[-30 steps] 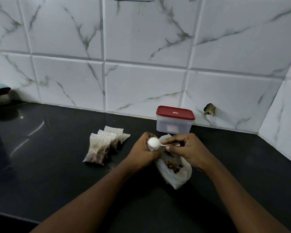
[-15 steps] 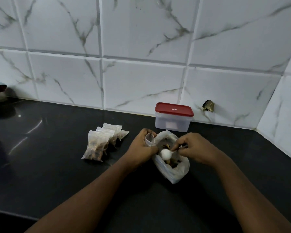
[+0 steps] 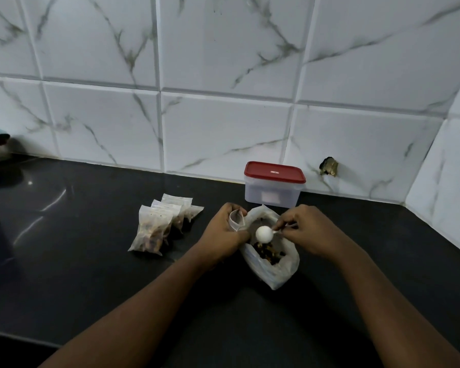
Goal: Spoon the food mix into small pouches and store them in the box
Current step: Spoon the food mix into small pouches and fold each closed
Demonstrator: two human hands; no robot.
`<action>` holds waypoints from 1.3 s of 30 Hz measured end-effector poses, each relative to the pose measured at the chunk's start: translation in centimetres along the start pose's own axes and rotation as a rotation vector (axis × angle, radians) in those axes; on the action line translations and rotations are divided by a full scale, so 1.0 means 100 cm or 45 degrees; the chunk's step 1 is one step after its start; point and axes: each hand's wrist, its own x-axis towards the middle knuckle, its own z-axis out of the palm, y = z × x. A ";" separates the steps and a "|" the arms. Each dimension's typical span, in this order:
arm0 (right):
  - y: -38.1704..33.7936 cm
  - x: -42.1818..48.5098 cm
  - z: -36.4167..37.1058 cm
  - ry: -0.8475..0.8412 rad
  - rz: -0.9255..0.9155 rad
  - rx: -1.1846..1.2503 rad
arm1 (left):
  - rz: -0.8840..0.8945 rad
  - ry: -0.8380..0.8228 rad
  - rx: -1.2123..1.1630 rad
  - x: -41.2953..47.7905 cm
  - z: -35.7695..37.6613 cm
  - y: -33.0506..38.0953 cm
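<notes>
Head view showed a cluster of filled pouches [image 3: 157,229] lying on the dark counter [image 3: 91,274], well to the left of the left hand [image 3: 223,235]. That hand was curled, knuckles up, forearm angled in from the lower left. Its fingers pinched a small pouch [image 3: 235,221], holding it upright with its mouth just beside the bag's rim.

Between the two hands hung the white spoon [image 3: 264,233], its bowl poised over the open bag [image 3: 274,272]. The brown food mix [image 3: 268,253] sat low inside. The bowl read only as a pale round blur, so whether it carried any mix could not be told.

Just beyond the fingertips of both hands, against the tiled wall, stood the box [image 3: 274,192] with its red lid [image 3: 275,171] on.

The right hand [image 3: 308,231] came in from the lower right, wrist bent inward, thumb and fingers pinching the spoon's short handle.

The step looked like loading the spoon for the held pouch. To do it well, the spoon probably needed to dip deep enough for a modest, unheaped load. It would then travel the short way leftward, staying above the bag so that strays fell back in. The left fingers would do best spreading the pouch mouth wide and holding it close to the rim.
</notes>
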 end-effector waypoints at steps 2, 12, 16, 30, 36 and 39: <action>0.003 -0.004 -0.011 -0.017 0.030 0.122 | -0.013 -0.006 0.010 0.000 -0.001 0.000; 0.010 0.003 -0.001 -0.101 0.020 -0.107 | 0.009 0.004 0.017 0.002 0.001 -0.002; 0.010 -0.001 -0.009 -0.010 0.022 0.091 | 0.011 0.002 0.027 0.001 0.000 -0.002; 0.006 -0.002 -0.007 0.009 0.143 -0.059 | 0.012 -0.026 0.017 0.002 -0.001 -0.002; 0.000 0.001 0.004 -0.084 0.157 -0.124 | 0.009 -0.045 0.017 0.001 -0.001 0.000; -0.002 0.000 0.003 -0.079 0.160 -0.054 | 0.008 -0.040 0.030 0.002 -0.002 -0.002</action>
